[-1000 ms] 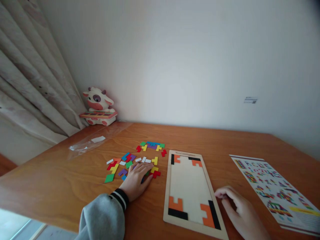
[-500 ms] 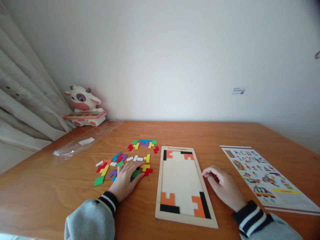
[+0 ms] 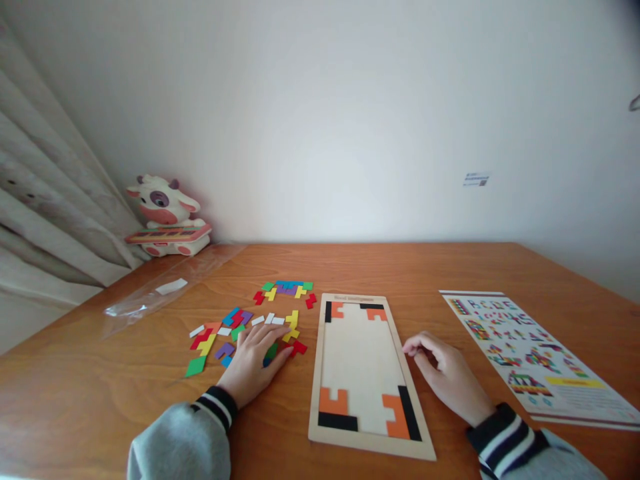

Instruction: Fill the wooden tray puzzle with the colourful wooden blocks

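My left hand (image 3: 255, 357) lies palm down over a spread of coloured flat puzzle pieces, fingers apart. Its fingertips touch or nearly touch a yellow piece (image 3: 291, 334), and a red piece (image 3: 299, 347) sits by the thumb. Under the palm a green piece (image 3: 271, 351) partly shows; others there are hidden. My right hand (image 3: 435, 363) rests by the right edge of a wooden puzzle board (image 3: 316, 400), fingers loosely curled with nothing visible in them. Black and orange pieces fill the board's corners, such as an orange U-shaped piece (image 3: 333, 402).
A printed pattern sheet (image 3: 530, 353) lies on the table at the right. Farther left are a clear plastic bag (image 3: 145, 300) and a toy cow with a keyboard (image 3: 167, 217). More puzzle pieces, including a blue one (image 3: 290, 285), form a group behind my left hand.
Beneath my left fingers, the yellow piece has shifted against another yellow piece. The red piece beside it has turned and slid slightly. My right hand stays in place.
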Tool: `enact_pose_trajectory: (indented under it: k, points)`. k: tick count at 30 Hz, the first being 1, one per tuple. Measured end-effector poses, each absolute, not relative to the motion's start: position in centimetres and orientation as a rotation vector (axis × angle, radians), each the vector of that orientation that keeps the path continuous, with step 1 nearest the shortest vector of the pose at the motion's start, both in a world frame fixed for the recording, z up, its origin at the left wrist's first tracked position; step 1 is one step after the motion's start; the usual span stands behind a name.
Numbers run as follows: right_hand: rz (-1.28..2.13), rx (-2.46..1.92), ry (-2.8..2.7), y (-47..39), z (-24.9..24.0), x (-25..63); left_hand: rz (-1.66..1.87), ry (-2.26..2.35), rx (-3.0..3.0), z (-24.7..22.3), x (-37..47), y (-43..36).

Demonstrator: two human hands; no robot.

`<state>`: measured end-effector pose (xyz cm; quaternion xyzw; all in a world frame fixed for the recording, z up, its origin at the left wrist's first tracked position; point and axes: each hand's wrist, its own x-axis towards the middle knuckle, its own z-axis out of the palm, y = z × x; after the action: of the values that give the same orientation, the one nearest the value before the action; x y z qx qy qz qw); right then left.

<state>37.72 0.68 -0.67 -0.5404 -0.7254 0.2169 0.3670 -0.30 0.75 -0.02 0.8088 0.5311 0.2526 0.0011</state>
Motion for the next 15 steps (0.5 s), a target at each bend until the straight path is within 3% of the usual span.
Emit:
enact_pose_trajectory:
  k: [15]
  points:
    - [0.534,-1.380,-1.868,0.6,-0.6,37.7,0.867,1.468,2.561,-0.1,0.9,0.6]
